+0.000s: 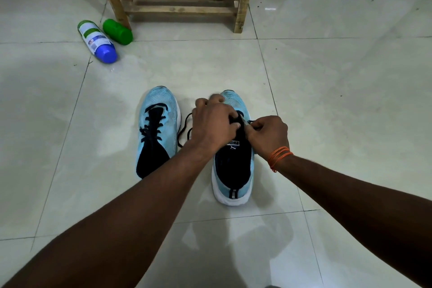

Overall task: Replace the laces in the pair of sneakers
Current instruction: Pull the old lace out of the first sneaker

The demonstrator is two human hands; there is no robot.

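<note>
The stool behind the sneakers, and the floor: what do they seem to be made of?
The stool looks like raw, unpainted wood: visible grain, rough slats, matte. The floor looks like glazed ceramic tile, though polished stone is possible: grout lines and glossy reflections.

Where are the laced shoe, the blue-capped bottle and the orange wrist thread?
Laced shoe [157,128]: head view, on its black laces.
Blue-capped bottle [96,40]: head view, on its white label.
Orange wrist thread [279,156]: head view, on the strands around the right wrist.
</note>
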